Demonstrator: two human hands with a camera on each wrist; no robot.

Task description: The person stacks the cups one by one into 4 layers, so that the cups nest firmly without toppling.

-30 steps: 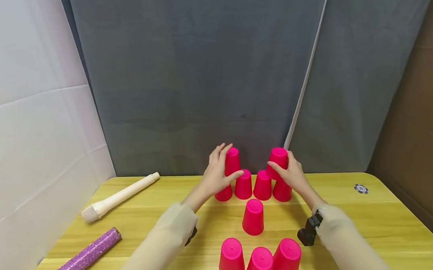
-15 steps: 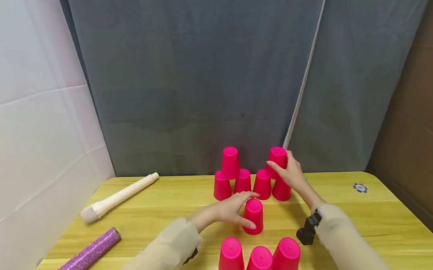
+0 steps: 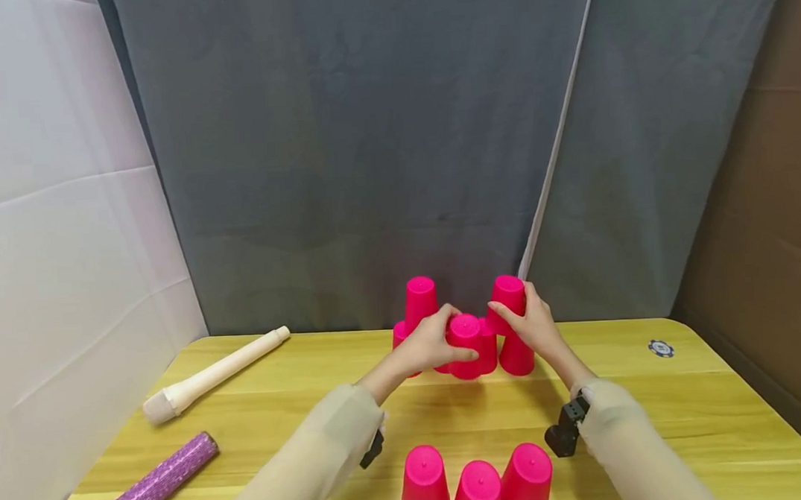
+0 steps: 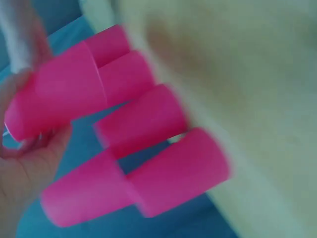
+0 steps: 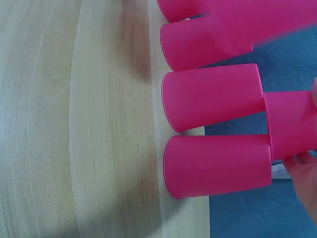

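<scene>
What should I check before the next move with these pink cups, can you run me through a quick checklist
1. Left hand has a firm grip on the lifted cup: ok, fingers curl round it.
2. Right hand steadies the upper right cup: ok, fingers rest on its side.
3. Upper left cup sits upright on the back row: ok.
4. Middle gap in the second tier is free for a cup: cannot tell, the lifted cup and hand cover it.
5. Three spare cups at the near table edge stand upright, out of the way: ok.
</scene>
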